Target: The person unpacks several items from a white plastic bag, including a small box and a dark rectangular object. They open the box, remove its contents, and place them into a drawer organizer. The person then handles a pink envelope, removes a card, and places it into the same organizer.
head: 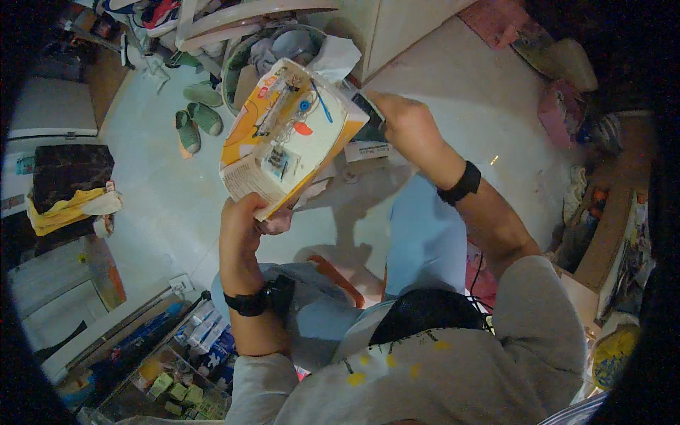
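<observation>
My left hand (257, 215) grips the near corner of an open yellow-and-white cardboard box (241, 141), which I hold tilted above the floor. Inside lie a thin blue stick (322, 102), a blue ring-shaped piece (304, 105), an orange piece (303, 128), some tangled thread and a small clear packet (280, 161) with dark bits. At the box's far right corner, my right hand (408, 119) has its fingers closed on a dark flat object (368, 108). The box partly hides that object, so its kind is unclear.
Behind the box stands a round bin (230, 79) filled with crumpled waste. Green shoes (204, 118) sit on the pale floor to its left. A small printed carton (367, 151) lies beneath my right hand. At lower left is a divided drawer (175, 366) with small boxes.
</observation>
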Demonstrator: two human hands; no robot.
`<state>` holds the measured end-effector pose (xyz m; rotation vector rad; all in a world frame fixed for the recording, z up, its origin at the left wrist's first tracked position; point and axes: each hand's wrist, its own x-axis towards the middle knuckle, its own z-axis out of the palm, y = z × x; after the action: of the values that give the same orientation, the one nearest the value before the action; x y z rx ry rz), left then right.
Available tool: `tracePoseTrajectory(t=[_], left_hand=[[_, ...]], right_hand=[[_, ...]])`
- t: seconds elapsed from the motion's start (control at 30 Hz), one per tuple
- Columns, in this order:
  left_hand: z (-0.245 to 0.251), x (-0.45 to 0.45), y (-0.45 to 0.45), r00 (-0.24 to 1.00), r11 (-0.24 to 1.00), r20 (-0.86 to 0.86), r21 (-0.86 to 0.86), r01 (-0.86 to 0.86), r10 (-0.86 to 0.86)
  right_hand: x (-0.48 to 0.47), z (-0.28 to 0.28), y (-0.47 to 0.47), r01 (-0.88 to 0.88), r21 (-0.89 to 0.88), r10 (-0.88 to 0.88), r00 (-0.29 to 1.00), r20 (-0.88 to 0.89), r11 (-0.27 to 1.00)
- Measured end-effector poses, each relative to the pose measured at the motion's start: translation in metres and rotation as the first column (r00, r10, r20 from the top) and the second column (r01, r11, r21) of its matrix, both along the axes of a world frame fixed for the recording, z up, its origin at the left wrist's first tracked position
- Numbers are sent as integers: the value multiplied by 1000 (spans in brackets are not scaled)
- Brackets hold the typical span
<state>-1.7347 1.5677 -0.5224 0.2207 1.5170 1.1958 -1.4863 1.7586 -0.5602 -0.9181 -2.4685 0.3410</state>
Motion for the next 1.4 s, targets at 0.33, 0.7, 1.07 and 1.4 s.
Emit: tracePoseTrajectory(t=[0.33,0.7,1.07,1.4], left_hand=[[-13,-11,-12,999,999,39,-41,8,-7],[-9,-6,-10,996,995,-81,-100,26,-34],[-3,3,-6,998,998,-54,-66,24,-28],[2,6,-5,993,995,-106,-84,47,-55]], right_hand=[[57,36,27,169,329,-177,984,-6,929],[5,82,-27,230,192,-134,901,-414,954],[-18,98,-40,105,406,72,914,-398,908],[-28,110,-40,-87,334,223,890,-397,939]])
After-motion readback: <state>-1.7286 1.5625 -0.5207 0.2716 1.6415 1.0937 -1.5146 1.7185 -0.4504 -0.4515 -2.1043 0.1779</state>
